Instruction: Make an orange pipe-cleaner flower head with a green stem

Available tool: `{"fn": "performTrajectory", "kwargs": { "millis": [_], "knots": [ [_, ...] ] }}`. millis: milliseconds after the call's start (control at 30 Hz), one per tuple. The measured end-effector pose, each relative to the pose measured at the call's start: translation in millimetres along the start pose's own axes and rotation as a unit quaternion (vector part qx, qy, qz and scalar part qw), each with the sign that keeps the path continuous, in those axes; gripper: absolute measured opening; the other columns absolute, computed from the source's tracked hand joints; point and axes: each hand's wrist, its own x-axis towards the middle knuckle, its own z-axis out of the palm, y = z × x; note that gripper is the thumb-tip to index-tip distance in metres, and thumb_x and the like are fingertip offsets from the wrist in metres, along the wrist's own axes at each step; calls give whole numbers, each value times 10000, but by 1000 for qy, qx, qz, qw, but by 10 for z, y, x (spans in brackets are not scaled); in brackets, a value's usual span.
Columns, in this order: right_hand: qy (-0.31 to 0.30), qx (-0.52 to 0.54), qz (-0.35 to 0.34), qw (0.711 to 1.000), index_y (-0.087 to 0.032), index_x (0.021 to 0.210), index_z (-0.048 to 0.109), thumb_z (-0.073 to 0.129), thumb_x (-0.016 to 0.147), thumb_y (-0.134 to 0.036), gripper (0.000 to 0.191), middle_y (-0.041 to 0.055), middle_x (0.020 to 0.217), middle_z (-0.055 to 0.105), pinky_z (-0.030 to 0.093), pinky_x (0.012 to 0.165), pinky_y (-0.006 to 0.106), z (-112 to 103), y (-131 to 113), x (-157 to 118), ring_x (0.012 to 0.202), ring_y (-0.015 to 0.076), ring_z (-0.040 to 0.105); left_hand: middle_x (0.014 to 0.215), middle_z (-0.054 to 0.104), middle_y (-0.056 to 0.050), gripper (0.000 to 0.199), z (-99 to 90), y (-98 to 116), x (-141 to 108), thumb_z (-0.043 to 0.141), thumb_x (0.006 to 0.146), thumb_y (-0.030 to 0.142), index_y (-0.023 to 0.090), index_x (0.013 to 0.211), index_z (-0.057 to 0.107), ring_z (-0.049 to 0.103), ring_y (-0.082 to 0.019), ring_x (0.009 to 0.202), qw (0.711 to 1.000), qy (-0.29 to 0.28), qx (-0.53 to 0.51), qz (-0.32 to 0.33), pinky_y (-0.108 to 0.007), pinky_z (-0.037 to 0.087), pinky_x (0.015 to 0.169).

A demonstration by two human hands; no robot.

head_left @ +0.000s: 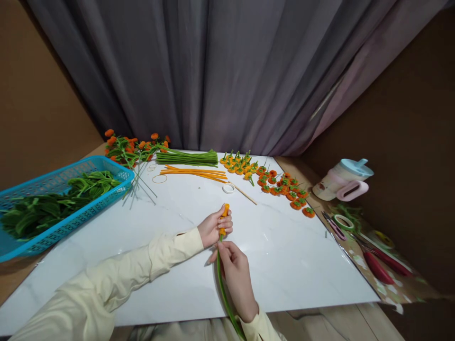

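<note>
My left hand (213, 229) is closed around a yellow-orange pipe cleaner (226, 209), which looks coiled or bunched and shows above and between the fingers. Just below it, my right hand (239, 274) pinches a green pipe cleaner (223, 294) that runs down past the table's front edge. The green and yellow-orange parts meet between the two hands, but the fingers partly hide the join. Beyond the hands lie a white tape ring (229, 188) and a thin wooden stick (246, 193).
At the back are green pipe cleaners (188, 158), orange pipe cleaners (194, 173), yellow flower heads (239, 166) and orange flower heads (279, 190). A blue basket (76, 217) of leaves and finished flowers (130, 146) stand left. Right are a cup (329, 183), scissors (336, 227) and red-handled pliers (378, 267).
</note>
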Motion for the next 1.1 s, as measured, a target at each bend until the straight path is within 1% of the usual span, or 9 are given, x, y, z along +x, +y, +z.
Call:
{"fn": "performTrajectory", "kwargs": {
  "millis": [100, 233, 367, 567, 667, 833, 900, 1033, 1100],
  "knots": [
    [3, -1, -9, 1000, -181, 609, 525, 507, 818, -484, 368, -24, 471, 495, 340, 491, 221, -4, 11, 10, 501, 130, 451, 452, 189, 99, 372, -4, -7, 5, 350, 927, 368, 119, 680, 474, 204, -27, 331, 1000, -1, 2, -2, -145, 270, 376],
    [-20, -11, -20, 1000, -180, 658, 524, 502, 838, -450, 326, -14, 524, 548, 362, 550, 228, -6, 58, 17, 540, 134, 488, 451, 201, 95, 376, 13, 45, 19, 354, 926, 367, 118, 667, 465, 217, -24, 332, 1000, -3, 1, 15, -140, 261, 369],
    [-40, -14, -12, 999, -178, 640, 535, 497, 833, -485, 364, -14, 471, 532, 335, 489, 226, 6, 98, 9, 479, 130, 465, 452, 204, 97, 345, 22, 85, 19, 408, 907, 373, 120, 681, 468, 222, -23, 333, 1000, -2, -1, 25, -136, 259, 368],
    [-23, -6, -14, 1000, -172, 671, 567, 481, 822, -542, 409, -11, 472, 548, 301, 428, 221, 12, 86, -3, 409, 110, 390, 455, 209, 93, 346, 6, 35, 3, 374, 921, 364, 124, 691, 472, 226, -24, 338, 1000, 3, -4, 21, -137, 268, 384],
    [-16, -18, -23, 999, -166, 646, 553, 463, 832, -546, 432, -15, 469, 534, 292, 420, 220, 4, 94, 1, 395, 99, 349, 455, 206, 93, 352, -3, -10, -5, 348, 929, 360, 124, 705, 481, 219, -26, 339, 1000, 9, -2, 14, -140, 276, 392],
    [-14, -35, -32, 999, -167, 591, 515, 430, 854, -533, 458, -17, 466, 511, 275, 413, 220, 1, 115, 8, 392, 92, 321, 457, 208, 96, 340, -2, -67, -25, 365, 921, 373, 129, 714, 482, 223, -28, 341, 1000, 17, 5, 2, -143, 284, 398],
    [-16, -40, -30, 999, -168, 596, 515, 425, 859, -524, 452, -18, 465, 509, 269, 412, 220, 1, 109, 7, 391, 92, 320, 461, 235, 91, 333, 5, -67, -30, 360, 923, 368, 133, 721, 483, 253, -32, 350, 1000, 18, 10, -1, -149, 320, 420],
    [-19, -49, -29, 998, -172, 638, 518, 425, 868, -498, 409, -12, 503, 553, 268, 414, 220, 5, 103, 0, 394, 94, 345, 551, 401, 43, 304, 9, -10, -19, 380, 912, 375, 135, 761, 490, 409, -62, 440, 1000, 19, 19, 2, -198, 421, 502],
    [-25, -54, -32, 998, -175, 646, 507, 429, 871, -479, 386, -4, 549, 586, 270, 417, 219, 9, 113, -4, 404, 94, 371, 553, 394, 47, 292, 3, 38, -4, 391, 908, 374, 130, 786, 494, 388, -56, 420, 1000, 18, 15, 12, -181, 398, 459]
  ]
}}
